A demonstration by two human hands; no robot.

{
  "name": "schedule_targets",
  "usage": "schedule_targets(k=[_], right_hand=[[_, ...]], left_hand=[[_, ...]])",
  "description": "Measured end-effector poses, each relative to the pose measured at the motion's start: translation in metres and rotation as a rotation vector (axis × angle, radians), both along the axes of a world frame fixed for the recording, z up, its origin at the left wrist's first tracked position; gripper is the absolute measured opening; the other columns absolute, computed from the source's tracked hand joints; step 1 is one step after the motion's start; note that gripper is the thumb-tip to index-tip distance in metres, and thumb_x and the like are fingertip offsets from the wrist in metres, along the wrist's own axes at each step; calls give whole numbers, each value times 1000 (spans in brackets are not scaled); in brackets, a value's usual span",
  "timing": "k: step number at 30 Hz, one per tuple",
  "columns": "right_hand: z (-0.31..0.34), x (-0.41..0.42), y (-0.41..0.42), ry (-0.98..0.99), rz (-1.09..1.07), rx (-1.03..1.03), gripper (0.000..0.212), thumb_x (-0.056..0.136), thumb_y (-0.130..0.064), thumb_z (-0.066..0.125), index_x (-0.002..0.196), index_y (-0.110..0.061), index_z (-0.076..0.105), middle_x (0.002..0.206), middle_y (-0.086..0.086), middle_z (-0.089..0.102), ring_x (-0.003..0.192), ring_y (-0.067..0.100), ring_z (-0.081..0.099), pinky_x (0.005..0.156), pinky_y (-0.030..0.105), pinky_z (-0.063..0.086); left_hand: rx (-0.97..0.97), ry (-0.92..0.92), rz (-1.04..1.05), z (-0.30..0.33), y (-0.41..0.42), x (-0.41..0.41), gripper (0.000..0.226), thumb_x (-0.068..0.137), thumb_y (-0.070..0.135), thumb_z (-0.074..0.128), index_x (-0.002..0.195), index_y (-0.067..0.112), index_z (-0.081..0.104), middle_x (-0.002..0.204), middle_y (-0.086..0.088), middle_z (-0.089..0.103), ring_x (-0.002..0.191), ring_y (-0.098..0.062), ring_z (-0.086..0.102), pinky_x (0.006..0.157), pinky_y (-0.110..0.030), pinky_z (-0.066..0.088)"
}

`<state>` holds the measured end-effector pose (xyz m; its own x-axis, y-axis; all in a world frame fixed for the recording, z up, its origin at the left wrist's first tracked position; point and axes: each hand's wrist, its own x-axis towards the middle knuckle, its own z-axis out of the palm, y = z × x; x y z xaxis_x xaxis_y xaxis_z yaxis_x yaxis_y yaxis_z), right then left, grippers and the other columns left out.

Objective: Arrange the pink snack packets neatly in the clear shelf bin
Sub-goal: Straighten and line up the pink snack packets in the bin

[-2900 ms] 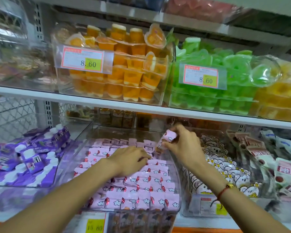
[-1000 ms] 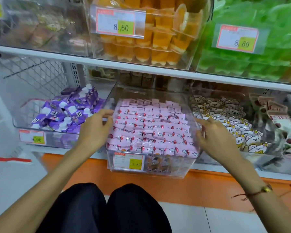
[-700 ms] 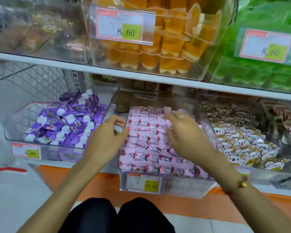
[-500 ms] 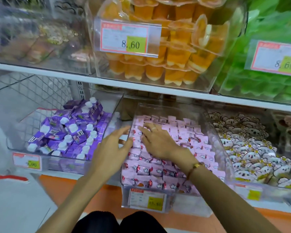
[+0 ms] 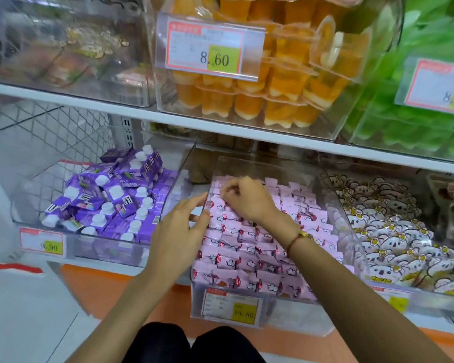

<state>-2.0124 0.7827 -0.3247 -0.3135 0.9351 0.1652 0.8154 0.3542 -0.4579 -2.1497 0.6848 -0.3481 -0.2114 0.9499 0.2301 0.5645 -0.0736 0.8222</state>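
The right hand (image 5: 247,199) reaches across the clear bin (image 5: 349,218), fingers curled, pinching pink packets (image 5: 249,255) at the back-left corner. The left hand (image 5: 180,231) rests relaxed against the bin's left wall. The packets lie in rows across the bin.

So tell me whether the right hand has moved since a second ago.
Yes. The right hand crossed from the clear bin's right wall to the back-left pink packets.

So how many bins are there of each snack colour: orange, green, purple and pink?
Orange bin: 1
Green bin: 1
Purple bin: 1
Pink bin: 1
Total: 4
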Motion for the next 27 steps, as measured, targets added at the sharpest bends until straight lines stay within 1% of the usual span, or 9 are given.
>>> schedule_targets(k=[1,5,9,12,15,18,22,25,27], right_hand=[[1,-2,6,1,-26,-25,10,88,-21,58,92,-19,67,81,0,66,77,23,65,76,36,54],[4,-5,25,-136,-4,-166,37,86,-33,65,120,-18,61,112,4,65,100,23,62,81,32,48],[6,-6,34,-204,3,-164,30,86,-34,64,110,-16,65,97,2,62,90,21,58,69,27,39],[2,-6,30,-166,31,-54,23,93,-27,55,94,-9,69,90,9,67,83,26,62,68,33,48],[0,-5,24,-88,45,164,22,97,-24,49,96,-12,68,95,8,65,81,25,62,72,38,53],[5,-4,17,161,-24,318,20,97,-23,50,103,-13,66,90,6,68,71,19,61,67,33,52],[13,3,-4,569,-239,352,15,95,-18,54,99,-11,66,74,-2,64,58,8,56,57,19,48],[17,16,-29,981,-379,249,12,95,-22,56,92,-15,65,79,-7,66,65,-1,61,63,14,48],[21,26,-47,1191,-403,88,13,95,-21,56,87,-15,65,81,-3,70,69,2,66,64,13,51]], left_hand=[[-2,-3,-4,0,0,0,34,94,30,50,126,38,55,121,12,60,88,-2,55,82,-30,44],[-12,-25,-30,-1,2,-1,34,94,29,50,126,37,55,119,15,58,89,-2,56,79,-28,42],[-28,-103,-66,-2,4,-4,32,93,27,52,123,38,55,119,16,58,93,-5,59,82,-28,43],[-26,-133,-96,-1,3,-3,30,94,26,53,117,45,52,119,15,59,96,-9,60,87,-34,47],[-10,-153,-99,0,2,-2,31,94,26,53,108,52,47,115,17,60,95,-9,61,88,-37,49],[-11,-155,-104,2,1,-2,34,94,26,52,102,58,44,107,28,55,93,-4,60,87,-34,48],[-27,-176,-113,4,1,-4,27,92,29,55,109,50,47,119,15,59,95,1,58,84,-29,47],[69,-135,-26,5,-3,-8,40,86,38,62,124,36,49,124,11,56,103,-8,58,91,-37,48],[209,-76,-41,10,-8,-8,50,82,41,67,126,41,45,128,16,51,111,-7,54,91,-34,47]])
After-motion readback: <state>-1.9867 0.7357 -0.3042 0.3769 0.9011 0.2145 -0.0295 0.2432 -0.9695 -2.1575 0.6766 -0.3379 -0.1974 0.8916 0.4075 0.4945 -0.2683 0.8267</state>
